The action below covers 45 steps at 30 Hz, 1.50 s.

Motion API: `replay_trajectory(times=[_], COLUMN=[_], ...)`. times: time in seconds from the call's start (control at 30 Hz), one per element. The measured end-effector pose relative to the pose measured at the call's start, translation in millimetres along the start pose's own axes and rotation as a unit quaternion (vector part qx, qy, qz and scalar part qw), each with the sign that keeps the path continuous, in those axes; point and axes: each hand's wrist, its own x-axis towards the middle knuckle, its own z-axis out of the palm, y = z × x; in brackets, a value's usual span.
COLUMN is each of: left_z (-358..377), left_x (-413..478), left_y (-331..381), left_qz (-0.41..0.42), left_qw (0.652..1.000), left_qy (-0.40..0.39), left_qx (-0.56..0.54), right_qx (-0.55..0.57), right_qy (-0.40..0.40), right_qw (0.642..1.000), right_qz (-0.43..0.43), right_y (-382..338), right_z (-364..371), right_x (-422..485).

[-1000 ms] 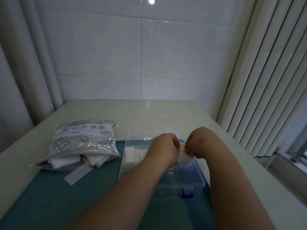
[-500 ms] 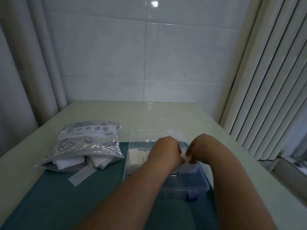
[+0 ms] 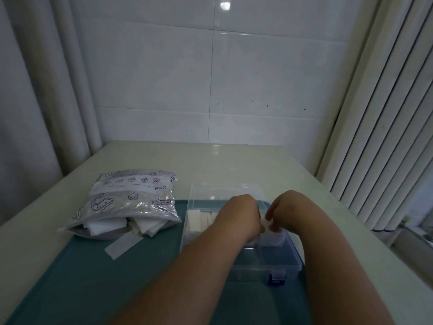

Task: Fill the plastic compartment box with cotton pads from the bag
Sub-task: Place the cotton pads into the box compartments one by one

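Note:
A clear plastic compartment box point(image 3: 278, 261) with a blue latch stands open on the teal mat, its lid tilted back. White cotton pads point(image 3: 196, 219) fill its far left compartment. My left hand point(image 3: 241, 214) and my right hand point(image 3: 284, 209) meet over the far right compartment, both pinching a white cotton pad point(image 3: 267, 223) between their fingertips. The fingers themselves are mostly hidden behind the hands. A printed plastic bag point(image 3: 131, 200) lies to the left, open toward me, with white pads spilling from its mouth.
A teal mat point(image 3: 93, 277) covers the near part of the pale table point(image 3: 210, 165). A loose white strip point(image 3: 123, 246) lies on the mat by the bag's mouth. Tiled wall behind, curtains left and vertical ribs right.
Both hands stay together over the box's right side and have sunk slightly toward the compartment with the pad. The view has shifted a little; the bag and box have not moved.

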Motion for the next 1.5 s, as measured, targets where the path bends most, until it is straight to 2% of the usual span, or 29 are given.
replay_trajectory(times=[0.17,0.33,0.5,0.77,1.0,1.17,1.37,1.43,1.5], left_z=[-2,-2,-6,-4,-5,-9,-15,-16,-19], left_x=[-9,-35,-49,-69,-82,-83,-88,-92,-96], left_y=[-5,-26,-52,-93,-130,-153,-175,-185,-199], left_qz=[0.012,0.078,0.085,0.068,0.040,0.001,-0.030,-0.061,-0.126], left_qw=[0.999,0.970,0.951,0.923,0.911,0.898,0.893,0.887,0.871], left_qy=[0.028,0.195,0.254,0.320,0.350,0.362,0.377,0.394,0.435], left_qx=[-0.037,-0.120,-0.155,-0.201,-0.215,-0.251,-0.245,-0.234,-0.191], right_qx=[0.078,0.095,0.174,0.198,0.225,0.236,0.213,0.218,0.223], right_qy=[0.082,0.098,0.168,0.191,0.190,0.159,0.149,0.150,0.149], right_qw=[0.994,0.991,0.967,0.949,0.932,0.934,0.932,0.930,0.932], right_qz=[0.005,-0.008,-0.075,-0.152,-0.212,-0.218,-0.255,-0.257,-0.243], right_y=[3,-5,-20,-54,-82,-95,-132,-146,-158], right_z=[-6,-12,-4,9,18,22,15,11,9], right_x=[-5,-16,-29,-43,-59,-62,-70,-70,-66])
